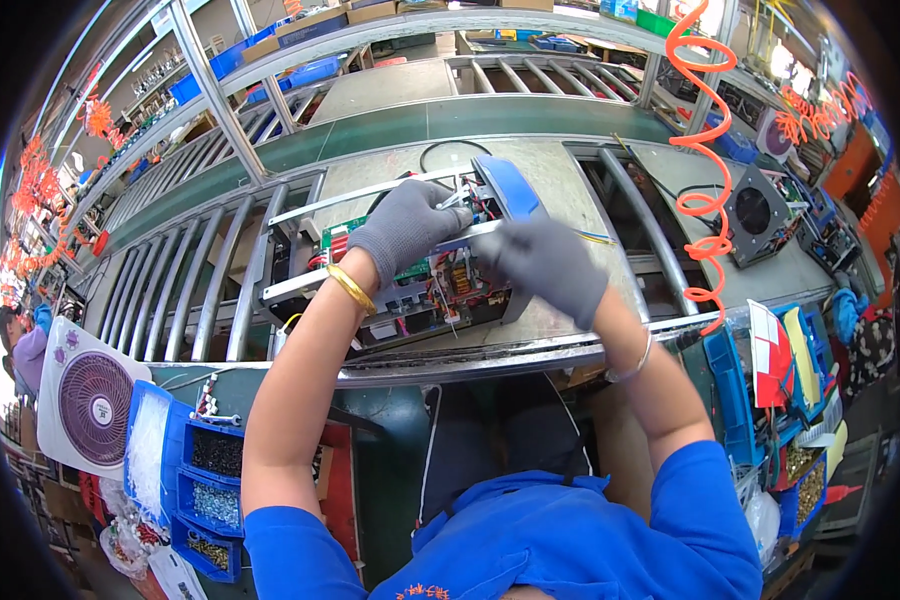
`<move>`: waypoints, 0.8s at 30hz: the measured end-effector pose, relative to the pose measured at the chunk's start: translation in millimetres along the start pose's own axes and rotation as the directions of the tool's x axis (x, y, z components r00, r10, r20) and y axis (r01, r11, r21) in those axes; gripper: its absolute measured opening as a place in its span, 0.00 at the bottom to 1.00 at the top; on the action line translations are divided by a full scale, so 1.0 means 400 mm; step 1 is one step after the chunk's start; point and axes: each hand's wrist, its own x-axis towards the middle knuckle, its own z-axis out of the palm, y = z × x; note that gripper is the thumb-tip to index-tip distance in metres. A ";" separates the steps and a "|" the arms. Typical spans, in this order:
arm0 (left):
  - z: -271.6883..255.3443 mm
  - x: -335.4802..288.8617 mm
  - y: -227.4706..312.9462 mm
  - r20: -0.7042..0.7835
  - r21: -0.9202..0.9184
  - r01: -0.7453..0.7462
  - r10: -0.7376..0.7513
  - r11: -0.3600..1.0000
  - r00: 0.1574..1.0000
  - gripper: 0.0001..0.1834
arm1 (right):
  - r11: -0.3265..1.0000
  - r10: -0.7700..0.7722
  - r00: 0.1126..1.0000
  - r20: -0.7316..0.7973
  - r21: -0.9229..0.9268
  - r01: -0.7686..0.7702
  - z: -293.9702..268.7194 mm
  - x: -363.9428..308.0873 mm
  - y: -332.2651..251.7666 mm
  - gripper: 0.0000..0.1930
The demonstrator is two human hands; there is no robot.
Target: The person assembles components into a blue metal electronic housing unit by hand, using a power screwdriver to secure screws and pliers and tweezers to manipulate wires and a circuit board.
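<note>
In front of me on the bench lies an open electronic machine [440,290], with circuit boards, wires and metal side rails exposed. A blue end panel [510,187] stands at its right end. My left hand [407,228], in a grey glove, reaches over the machine with its fingers closed near the wires behind the panel. What they pinch is too small to make out. My right hand [548,268], also gloved, is blurred at the machine's right end, just below the panel. Its fingertips are smeared, so I cannot see whether they hold anything.
Roller conveyors [195,270] lie left and right of the bench plate. An orange coiled hose [705,200] hangs at the right. Blue bins [215,500] of small fasteners and a white fan [95,400] stand at lower left. Another opened machine [760,215] sits far right.
</note>
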 end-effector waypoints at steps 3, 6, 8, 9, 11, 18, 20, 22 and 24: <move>0.004 0.002 0.008 -0.014 -0.007 -0.010 0.010 1.000 1.000 0.22 | 0.979 -0.099 0.995 -0.021 -0.179 0.094 0.101 -0.039 0.050 0.23; 0.004 0.002 0.002 -0.010 -0.029 -0.007 0.006 1.000 1.000 0.22 | 0.837 0.196 0.976 0.094 0.503 -0.216 0.135 -0.030 0.051 0.19; 0.004 0.001 0.001 -0.001 -0.013 -0.023 0.023 1.000 1.000 0.21 | 0.799 0.194 0.977 0.087 0.564 -0.209 0.149 -0.027 0.063 0.17; 0.004 0.000 0.001 -0.004 -0.009 -0.023 0.023 1.000 1.000 0.21 | 0.757 0.196 0.977 0.079 0.621 -0.202 0.152 -0.026 0.065 0.14; 0.007 -0.008 -0.003 -0.024 -0.053 -0.042 0.041 0.998 0.999 0.18 | 0.798 0.077 0.997 0.028 0.597 -0.079 0.159 -0.030 0.062 0.13; 0.043 -0.082 -0.004 -0.294 0.133 -0.096 0.131 0.987 0.947 0.13 | 0.887 -0.397 0.897 -0.197 0.168 0.430 0.057 -0.020 0.016 0.10; 0.049 -0.079 -0.013 -0.300 0.120 -0.100 0.132 0.988 0.945 0.12 | 0.872 -0.444 0.858 -0.257 0.096 0.480 0.044 0.018 0.026 0.10; 0.048 -0.077 -0.022 -0.302 0.108 -0.108 0.136 0.988 0.944 0.12 | 0.786 -0.445 0.841 -0.308 0.316 0.531 0.053 0.048 0.018 0.11; 0.043 -0.077 -0.028 -0.281 0.050 -0.085 0.096 0.995 0.955 0.12 | 0.817 -0.247 0.951 -0.184 0.488 0.306 0.028 0.043 -0.003 0.12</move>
